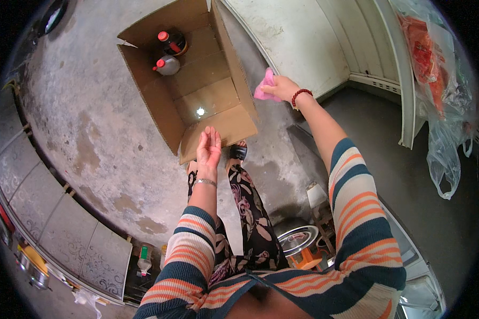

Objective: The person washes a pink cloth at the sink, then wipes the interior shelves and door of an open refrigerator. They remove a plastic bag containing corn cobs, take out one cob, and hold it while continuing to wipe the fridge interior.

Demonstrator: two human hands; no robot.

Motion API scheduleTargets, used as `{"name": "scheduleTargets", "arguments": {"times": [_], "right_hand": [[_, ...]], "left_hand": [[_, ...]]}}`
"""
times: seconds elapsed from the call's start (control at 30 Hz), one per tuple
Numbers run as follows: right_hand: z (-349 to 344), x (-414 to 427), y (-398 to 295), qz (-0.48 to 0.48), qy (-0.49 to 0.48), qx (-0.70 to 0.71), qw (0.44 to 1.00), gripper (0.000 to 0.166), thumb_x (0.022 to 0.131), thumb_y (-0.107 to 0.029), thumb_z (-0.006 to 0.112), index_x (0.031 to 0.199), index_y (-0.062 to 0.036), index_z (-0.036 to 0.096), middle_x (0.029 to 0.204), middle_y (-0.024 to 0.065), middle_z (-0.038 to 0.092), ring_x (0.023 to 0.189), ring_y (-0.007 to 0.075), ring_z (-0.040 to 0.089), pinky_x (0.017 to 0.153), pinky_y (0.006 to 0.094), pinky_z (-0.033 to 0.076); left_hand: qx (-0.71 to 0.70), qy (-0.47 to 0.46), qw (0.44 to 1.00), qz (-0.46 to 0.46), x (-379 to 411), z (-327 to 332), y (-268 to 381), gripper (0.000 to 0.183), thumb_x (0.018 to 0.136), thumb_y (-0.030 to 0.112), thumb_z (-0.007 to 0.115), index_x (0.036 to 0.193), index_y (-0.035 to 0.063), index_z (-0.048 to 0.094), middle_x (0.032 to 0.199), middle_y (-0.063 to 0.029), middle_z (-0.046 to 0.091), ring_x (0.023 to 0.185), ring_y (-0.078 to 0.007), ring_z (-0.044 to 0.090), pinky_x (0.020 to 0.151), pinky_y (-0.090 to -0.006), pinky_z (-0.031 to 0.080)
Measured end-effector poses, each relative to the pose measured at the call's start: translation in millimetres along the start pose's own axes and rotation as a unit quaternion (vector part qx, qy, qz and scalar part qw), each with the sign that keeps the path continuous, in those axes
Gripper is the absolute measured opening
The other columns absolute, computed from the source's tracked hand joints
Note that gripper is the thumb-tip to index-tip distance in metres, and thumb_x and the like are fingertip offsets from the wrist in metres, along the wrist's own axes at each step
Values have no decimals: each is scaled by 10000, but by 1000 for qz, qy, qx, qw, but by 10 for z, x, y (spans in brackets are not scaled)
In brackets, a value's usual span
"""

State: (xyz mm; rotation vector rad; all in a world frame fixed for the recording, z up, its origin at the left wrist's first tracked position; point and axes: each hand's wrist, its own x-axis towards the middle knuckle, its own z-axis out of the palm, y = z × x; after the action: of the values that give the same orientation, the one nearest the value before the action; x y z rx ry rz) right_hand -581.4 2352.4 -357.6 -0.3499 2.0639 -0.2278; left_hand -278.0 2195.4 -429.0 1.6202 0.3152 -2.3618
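My right hand (282, 87), with a beaded bracelet at its wrist, grips a crumpled pink cloth (266, 84). The cloth is beside the edge of a white panel (291, 36), though I cannot tell whether they touch. Palm up and fingers extended, my left hand (209, 150) holds nothing and appears over the near flap of an open cardboard box (203, 75). Inside the box are a dark bottle with a red cap (176, 44) and a pale translucent bottle with a red cap (169, 65). A bright glint shows near its close end.
Plastic bags (443, 151) hang at the right, beside a white upright edge (408, 99). Patterned cabinet doors (60, 207) line the left, with a bottle (144, 259) near their end. A round metal lid or tray (299, 241) is by my legs on the stained concrete floor (84, 99).
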Motion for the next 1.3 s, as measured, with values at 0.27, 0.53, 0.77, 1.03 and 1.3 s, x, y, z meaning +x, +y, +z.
{"name": "scheduleTargets", "arguments": {"times": [0.27, 0.53, 0.77, 1.03, 1.3], "right_hand": [[-108, -174, 209, 59, 215, 96, 970, 556, 935, -512, 495, 849, 4, 680, 705, 149, 675, 625, 277, 676, 642, 388, 530], [259, -288, 78, 42, 101, 235, 966, 457, 941, -442, 507, 922, -8, 647, 708, 125, 640, 548, 245, 627, 592, 391, 502], [375, -250, 72, 42, 109, 200, 973, 468, 938, -433, 508, 867, 17, 616, 711, 146, 640, 637, 276, 651, 650, 409, 500], [382, -216, 133, 51, 143, 179, 972, 413, 935, -397, 527, 914, -2, 647, 733, 115, 653, 587, 218, 650, 643, 362, 509], [292, -508, -60, 94, 148, 189, 966, 435, 915, -403, 559, 976, 17, 653, 872, 176, 699, 823, 286, 684, 773, 380, 519]], "left_hand": [[-26, 10, 1000, -1, 139, -75, 37, 153, 921, 128, 655, 1034, 27, 638, 1110, -70, 691, 1137, -232, 611, 1038, -423, 461], [-28, 16, 999, -20, 120, -69, 58, 184, 892, 166, 695, 981, 23, 621, 1081, -98, 680, 1103, -246, 616, 1072, -512, 408], [21, 58, 998, -14, -35, -3, 57, 423, 873, 255, 725, 1148, 15, 512, 1206, -132, 599, 1199, -299, 547, 1087, -590, 349], [36, 56, 997, -25, -112, -42, 128, 609, 874, 293, 723, 1260, -59, 411, 1334, -220, 462, 1253, -364, 483, 1090, -585, 357], [43, 89, 993, -68, -363, -139, 239, 639, 917, 288, 660, 1307, -122, 363, 1365, -275, 430, 1273, -427, 450, 1082, -504, 421]]}}
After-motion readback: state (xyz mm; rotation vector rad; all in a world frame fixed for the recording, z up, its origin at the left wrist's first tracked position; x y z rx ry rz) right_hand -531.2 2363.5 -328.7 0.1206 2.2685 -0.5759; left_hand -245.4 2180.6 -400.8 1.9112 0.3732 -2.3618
